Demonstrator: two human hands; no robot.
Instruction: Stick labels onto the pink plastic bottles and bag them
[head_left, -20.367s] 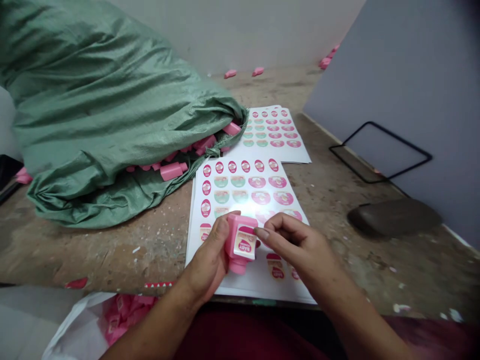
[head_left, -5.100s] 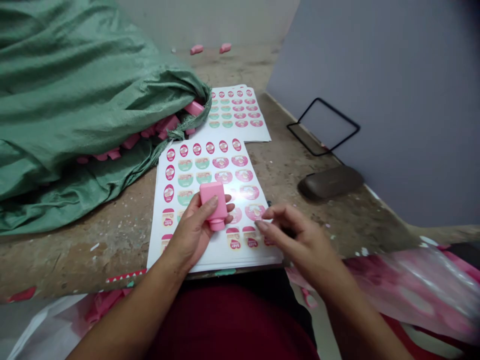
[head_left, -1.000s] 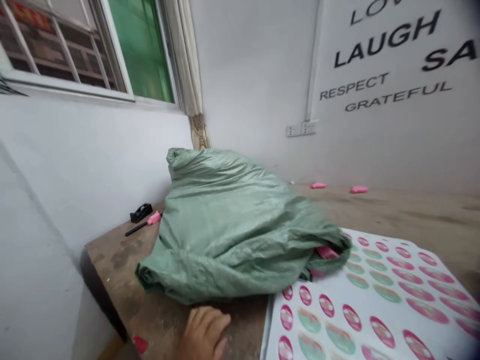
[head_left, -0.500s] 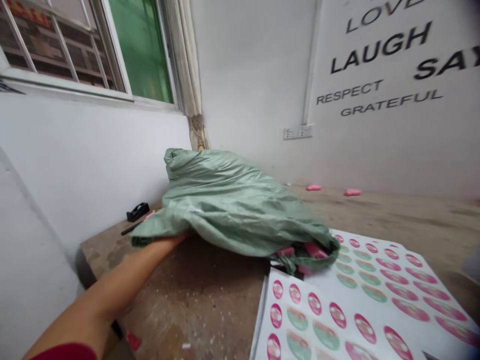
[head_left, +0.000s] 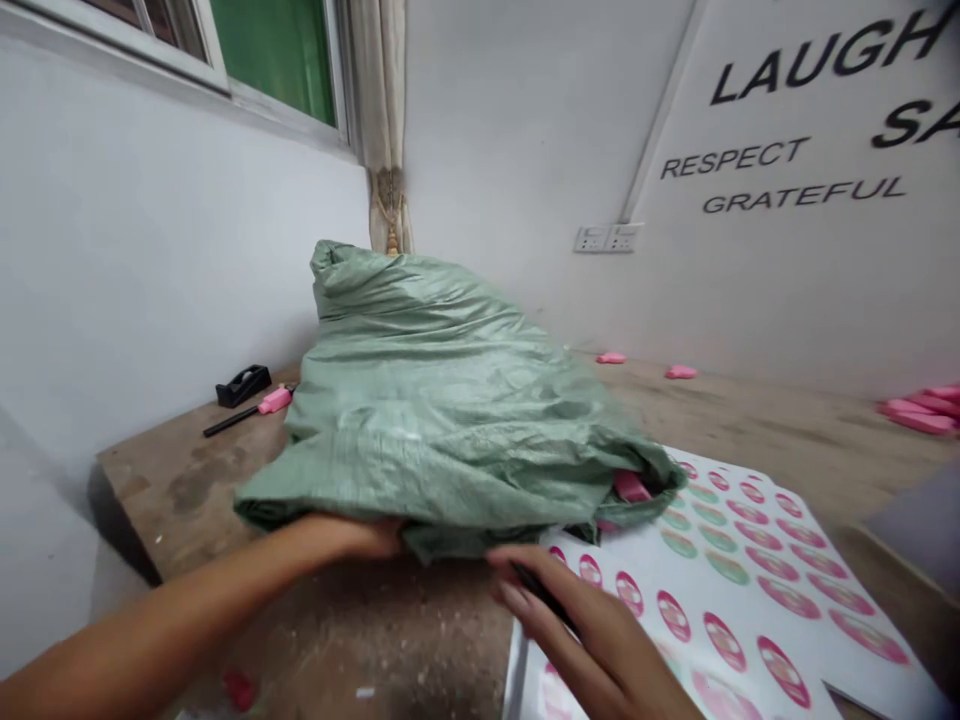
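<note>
A large green woven sack (head_left: 450,390) lies on the brown table, its mouth toward me. Pink pieces (head_left: 631,487) show at its right corner. My left hand (head_left: 375,538) reaches under the sack's front edge; its fingers are hidden in the folds. Just right of it, my right hand (head_left: 581,630) is closed around a slim black object (head_left: 544,595), mostly covered by the fingers. This hand is beside the sack's lower edge, over sheets of oval stickers (head_left: 787,530) printed in pink and green.
A black tape dispenser (head_left: 242,385) stands at the table's left, near a black stick with a pink end (head_left: 251,410). Pink pieces (head_left: 681,372) lie along the wall, with a pile (head_left: 926,410) at far right. A small red item (head_left: 240,690) is low on the left.
My right hand has come into view with the slim black object. The sack's front edge has come lower over my left hand. My view has tilted down, showing the pink pile at right.
</note>
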